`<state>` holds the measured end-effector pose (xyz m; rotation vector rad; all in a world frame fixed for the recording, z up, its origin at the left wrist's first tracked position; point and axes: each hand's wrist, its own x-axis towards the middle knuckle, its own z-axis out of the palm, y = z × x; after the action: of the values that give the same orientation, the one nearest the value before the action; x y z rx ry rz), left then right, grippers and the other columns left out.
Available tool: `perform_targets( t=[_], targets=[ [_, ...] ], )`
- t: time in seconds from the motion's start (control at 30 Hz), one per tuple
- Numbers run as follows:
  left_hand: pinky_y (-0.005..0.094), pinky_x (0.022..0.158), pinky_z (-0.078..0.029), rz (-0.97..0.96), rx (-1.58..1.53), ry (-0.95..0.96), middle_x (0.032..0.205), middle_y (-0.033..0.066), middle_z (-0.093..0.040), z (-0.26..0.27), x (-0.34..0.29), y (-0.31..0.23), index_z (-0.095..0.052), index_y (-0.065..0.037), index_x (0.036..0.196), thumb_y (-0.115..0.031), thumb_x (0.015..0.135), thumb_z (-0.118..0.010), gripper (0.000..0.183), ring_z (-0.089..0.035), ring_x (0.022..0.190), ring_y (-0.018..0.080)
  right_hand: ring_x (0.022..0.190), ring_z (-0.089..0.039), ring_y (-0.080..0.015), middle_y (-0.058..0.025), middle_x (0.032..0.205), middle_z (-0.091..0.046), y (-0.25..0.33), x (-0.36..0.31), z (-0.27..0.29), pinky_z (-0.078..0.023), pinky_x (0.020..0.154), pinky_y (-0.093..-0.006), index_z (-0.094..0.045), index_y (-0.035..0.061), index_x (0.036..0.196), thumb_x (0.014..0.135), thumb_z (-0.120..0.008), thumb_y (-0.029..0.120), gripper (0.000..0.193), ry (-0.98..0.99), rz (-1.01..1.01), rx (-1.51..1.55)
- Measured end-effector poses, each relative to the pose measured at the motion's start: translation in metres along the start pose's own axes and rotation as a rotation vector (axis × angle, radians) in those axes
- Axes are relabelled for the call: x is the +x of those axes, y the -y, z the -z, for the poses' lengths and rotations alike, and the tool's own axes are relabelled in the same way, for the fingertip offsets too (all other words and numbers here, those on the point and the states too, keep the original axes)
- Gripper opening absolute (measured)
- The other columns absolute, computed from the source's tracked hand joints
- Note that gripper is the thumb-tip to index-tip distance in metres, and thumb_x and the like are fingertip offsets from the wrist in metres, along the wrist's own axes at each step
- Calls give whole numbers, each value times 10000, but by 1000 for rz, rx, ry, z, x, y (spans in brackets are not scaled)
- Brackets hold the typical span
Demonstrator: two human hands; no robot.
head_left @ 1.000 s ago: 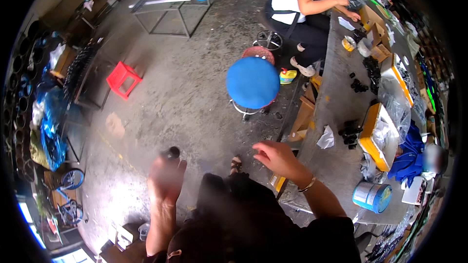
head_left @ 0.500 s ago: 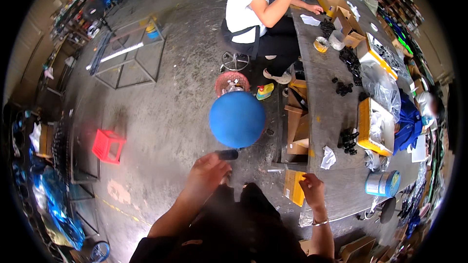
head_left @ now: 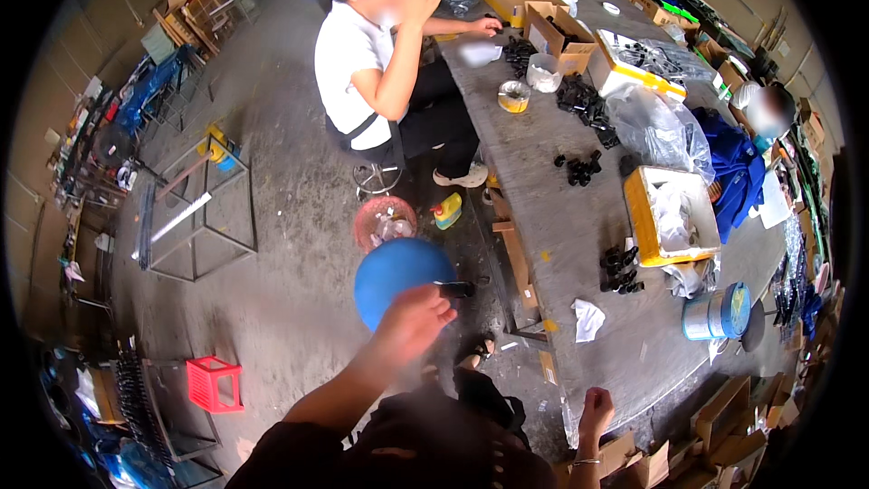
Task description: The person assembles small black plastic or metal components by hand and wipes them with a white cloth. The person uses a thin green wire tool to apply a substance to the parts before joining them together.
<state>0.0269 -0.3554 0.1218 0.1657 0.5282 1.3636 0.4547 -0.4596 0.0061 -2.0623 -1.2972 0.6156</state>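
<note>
My left hand (head_left: 412, 324) is closed on a short black tube-like piece (head_left: 456, 290), which sticks out to the right past the fingertips. The hand is in front of a round blue thing (head_left: 398, 267), like a ball or a stool seat, and partly covers it. My right hand (head_left: 596, 414) is low by the near corner of the long grey table (head_left: 516, 217), with its fingers curled in. Whatever it holds, if anything, is hidden. Small black parts (head_left: 622, 269) lie in a cluster on the table, near a crumpled white cloth or paper (head_left: 587, 320).
A person in a white top (head_left: 362, 63) sits at the table's far left side. On the table stand a yellow-sided foam box (head_left: 643, 217), cardboard boxes and a blue-lidded tub (head_left: 715, 311). A red basket (head_left: 385, 222) and red stool (head_left: 214, 384) are on the floor.
The view has turned and shifted, so the table fills more of it. My left hand, with the black piece, has come in front of the blue round thing. My right hand appears lower.
</note>
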Motion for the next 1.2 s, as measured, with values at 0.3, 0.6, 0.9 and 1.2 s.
perform_targets(
  t=[0.3, 0.6, 0.9, 1.2],
  targets=[
    [407, 902, -403, 57, -67, -4, 926, 9, -604, -39, 56, 34, -610, -141, 826, -139, 886, -644, 70, -540, 973, 171, 461, -518, -91, -47, 596, -580, -31, 29, -5, -421, 406, -236, -610, -25, 836, 870, -638, 119, 151, 194, -180, 315],
    [364, 875, -414, 130, 59, -68, 792, -22, -558, -90, 108, 56, -606, -134, 777, -145, 896, -629, 122, -519, 806, 127, 358, -530, -140, -103, 547, -596, -19, 50, 11, -408, 314, -251, -570, 0, 798, 893, -630, 191, 221, 360, -367, 449],
    [391, 892, -414, 227, 51, 270, 892, 5, -589, -100, 223, 71, -628, -102, 866, -144, 889, -627, 49, -515, 848, 147, 532, -540, -128, -17, 587, -574, -43, 64, 7, -443, 487, -311, -675, 60, 926, 905, -563, 382, 342, 542, -393, 115],
    [408, 903, -419, 715, 90, 341, 874, 26, -544, -64, 364, 65, -619, -20, 1044, -150, 876, -643, 215, -532, 864, 168, 519, -546, -143, -37, 575, -574, 24, 173, -54, -443, 484, -324, -665, 43, 880, 891, -581, 375, 343, 396, -387, 30]
  ],
)
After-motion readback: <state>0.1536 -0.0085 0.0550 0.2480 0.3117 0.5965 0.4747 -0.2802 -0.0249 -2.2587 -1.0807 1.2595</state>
